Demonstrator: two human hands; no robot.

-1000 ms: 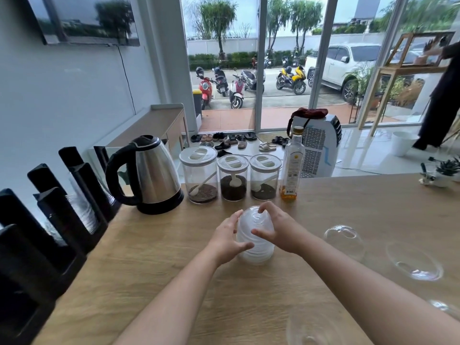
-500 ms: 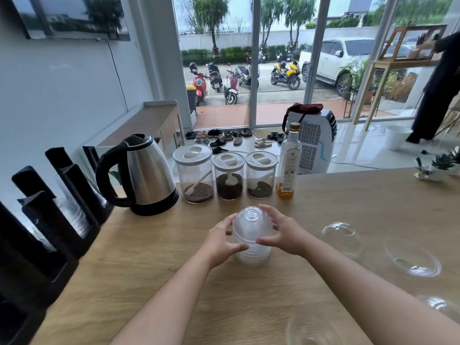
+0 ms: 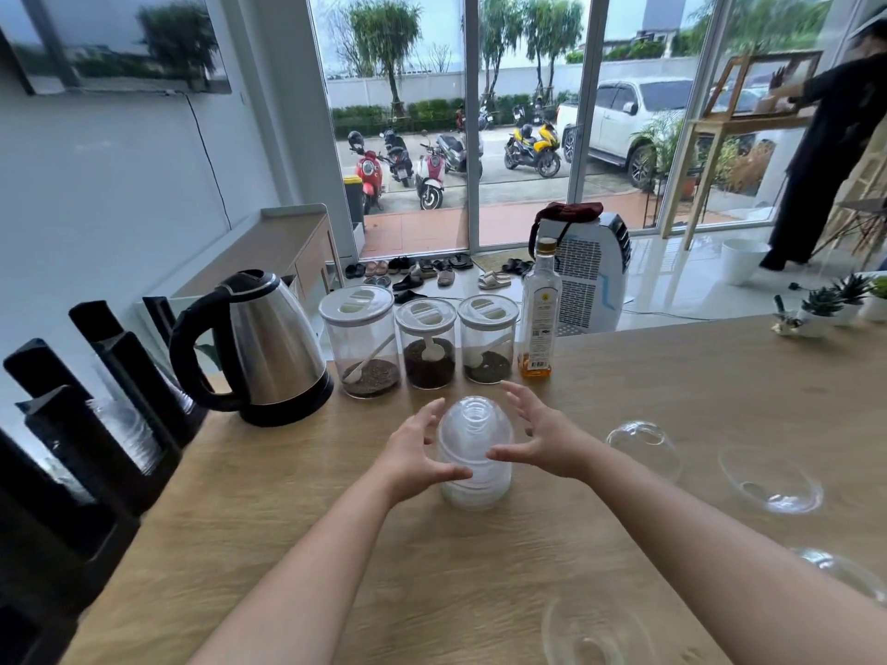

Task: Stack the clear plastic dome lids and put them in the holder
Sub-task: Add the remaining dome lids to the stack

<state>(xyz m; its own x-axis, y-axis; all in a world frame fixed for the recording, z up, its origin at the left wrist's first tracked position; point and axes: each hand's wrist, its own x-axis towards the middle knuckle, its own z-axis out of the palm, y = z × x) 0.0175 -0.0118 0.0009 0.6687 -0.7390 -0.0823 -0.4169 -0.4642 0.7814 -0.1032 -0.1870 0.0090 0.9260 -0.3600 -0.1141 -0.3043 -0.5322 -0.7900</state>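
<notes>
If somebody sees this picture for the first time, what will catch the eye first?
The stack of clear dome lids stands at the middle of the wooden counter, with the left hand and the right hand cupped around it, fingers spread. Behind it to the left shines a steel kettle, and loose dome lids lie scattered to the right.

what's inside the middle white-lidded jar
Dark granules at the bottom of the middle jar, with a white scoop stuck in them. The scoop's buried end is hidden.

Clear glossy plastic lid stack (image 3: 475, 453), matt wood-grain counter (image 3: 432, 568), shiny steel kettle (image 3: 269, 348)
</notes>
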